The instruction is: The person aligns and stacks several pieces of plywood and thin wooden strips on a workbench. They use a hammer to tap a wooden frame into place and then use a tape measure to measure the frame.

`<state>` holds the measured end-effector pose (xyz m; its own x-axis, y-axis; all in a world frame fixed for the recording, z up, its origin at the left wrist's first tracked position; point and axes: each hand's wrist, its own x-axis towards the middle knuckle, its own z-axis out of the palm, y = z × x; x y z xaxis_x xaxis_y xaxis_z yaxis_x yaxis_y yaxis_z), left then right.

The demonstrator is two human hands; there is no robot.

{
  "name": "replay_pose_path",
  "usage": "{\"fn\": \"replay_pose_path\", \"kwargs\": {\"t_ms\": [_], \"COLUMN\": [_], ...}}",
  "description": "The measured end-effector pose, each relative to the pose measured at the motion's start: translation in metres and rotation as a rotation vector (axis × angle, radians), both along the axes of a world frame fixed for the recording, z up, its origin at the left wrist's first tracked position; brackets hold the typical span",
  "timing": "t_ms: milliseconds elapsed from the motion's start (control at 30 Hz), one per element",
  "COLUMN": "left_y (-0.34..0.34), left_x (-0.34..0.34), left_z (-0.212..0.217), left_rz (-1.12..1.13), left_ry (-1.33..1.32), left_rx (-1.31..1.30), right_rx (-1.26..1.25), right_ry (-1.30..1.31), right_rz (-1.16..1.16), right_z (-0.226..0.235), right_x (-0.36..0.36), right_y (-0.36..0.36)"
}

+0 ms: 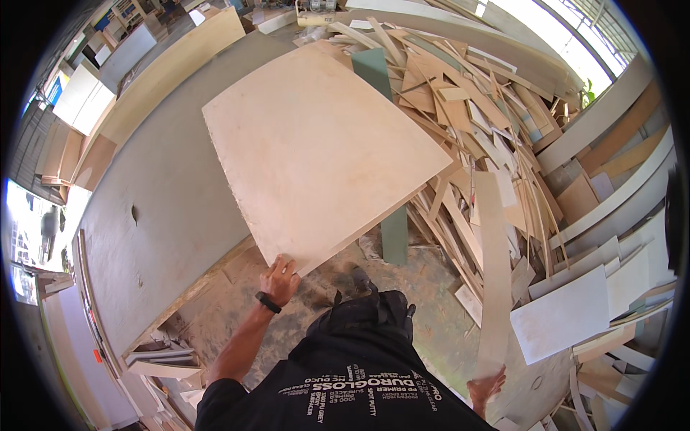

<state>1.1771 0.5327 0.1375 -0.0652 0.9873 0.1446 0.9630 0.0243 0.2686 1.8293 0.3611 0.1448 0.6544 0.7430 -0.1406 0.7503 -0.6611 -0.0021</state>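
A large pale plywood panel (pixel 316 151) spreads across the middle, its far part lying over a scrap pile. My left hand (pixel 280 279), with a dark band on the wrist, is closed on the panel's near corner, fingers on top. At the lower right, my right hand (pixel 486 388) is closed around the near end of a long narrow wooden strip (pixel 493 266). That strip runs away from me beside the pile. Part of the right hand's grip is hidden behind the strip. A green board (pixel 394 233) shows partly from under the panel.
A heap of wood offcuts (pixel 460 93) fills the far right. To the left stands a wide grey-topped table (pixel 154 208). White boards (pixel 560 312) lean on the right, with more long boards behind them. Dusty floor (pixel 431 302) shows around my feet.
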Motion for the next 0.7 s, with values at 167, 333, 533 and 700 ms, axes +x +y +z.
{"fn": "replay_pose_path", "kwargs": {"t_ms": [167, 333, 533, 700], "left_y": [-0.003, -0.020, -0.013, -0.002], "left_x": [0.008, 0.020, 0.031, 0.057], "left_z": [-0.041, -0.039, -0.052, -0.061], "left_rz": [-0.068, 0.138, 0.657, 0.641], "left_ry": [-0.024, -0.177, -0.418, -0.218], "left_rx": [0.000, 0.012, -0.071, -0.151], "right_rx": [0.194, 0.476, 0.521, 0.496], "right_ry": [0.081, 0.233, 0.388, 0.568], "right_rz": [-0.131, 0.139, 0.605, 0.820], "right_z": [-0.058, -0.050, -0.038, -0.016], "right_x": [-0.034, -0.099, -0.198, -0.335], "right_y": [0.030, 0.132, 0.295, 0.413]}}
